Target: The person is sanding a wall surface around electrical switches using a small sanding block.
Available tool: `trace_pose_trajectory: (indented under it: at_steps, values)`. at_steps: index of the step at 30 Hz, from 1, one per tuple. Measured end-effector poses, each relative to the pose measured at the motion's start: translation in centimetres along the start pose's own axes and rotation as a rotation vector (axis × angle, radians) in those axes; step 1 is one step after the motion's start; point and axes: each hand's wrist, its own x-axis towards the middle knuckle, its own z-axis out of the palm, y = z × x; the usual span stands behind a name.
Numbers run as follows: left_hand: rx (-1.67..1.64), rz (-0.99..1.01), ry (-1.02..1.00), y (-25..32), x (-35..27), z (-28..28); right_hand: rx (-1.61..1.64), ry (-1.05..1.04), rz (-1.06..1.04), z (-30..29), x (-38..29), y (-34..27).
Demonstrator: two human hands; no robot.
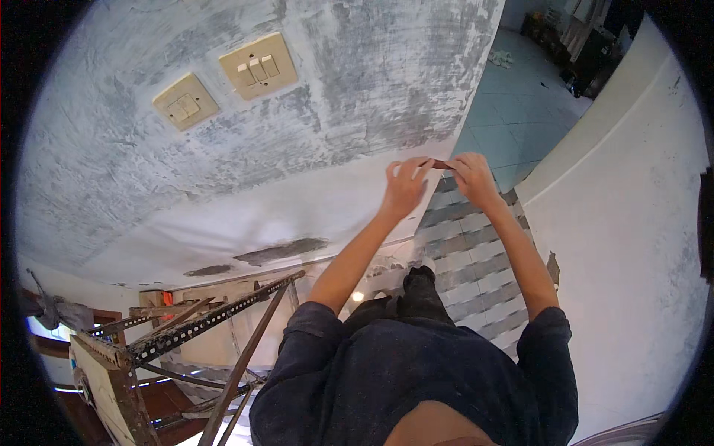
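My left hand (405, 185) and my right hand (475, 177) are close together at the vertical edge of a wall. Between them they hold a thin reddish-brown strip (442, 165), which looks like sandpaper seen nearly edge-on. Each hand pinches one end, and the fingers cover much of it. Behind my left hand is the wall (357, 111), patchy grey and white above and smoother white below. Whether the strip touches the wall edge I cannot tell.
A three-rocker light switch (259, 66) and another switch plate (186, 102) are on the wall. A perforated angle-iron frame (184, 329) stands at lower left. Grey-and-white floor tiles (471, 251) lie below, and a white wall (619, 223) rises at right. Beyond the opening is a blue-green tiled floor (502, 117).
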Motion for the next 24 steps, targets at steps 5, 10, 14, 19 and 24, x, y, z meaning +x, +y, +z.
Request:
trace_pose_trajectory:
  at_steps: [5,10,14,19,24]
  values:
    - [0.078,-0.023,0.09,-3.2,-1.4,-3.8,0.131,-0.04,-0.083,3.7,2.7,-2.7]
    - [0.222,-0.082,0.109,-5.9,-3.2,-7.7,0.15,-0.072,-0.218,6.2,6.1,-5.9]
    - [0.3,-0.109,0.126,-7.7,-4.0,-9.6,0.057,0.008,-0.332,8.2,8.1,-7.0]
    - [0.384,-0.09,0.149,-8.5,-3.2,-10.5,0.02,0.148,-0.399,9.7,9.5,-6.9]
    - [0.466,-0.052,0.199,-8.7,-2.2,-8.4,-0.064,0.12,-0.452,9.5,9.3,-5.2]
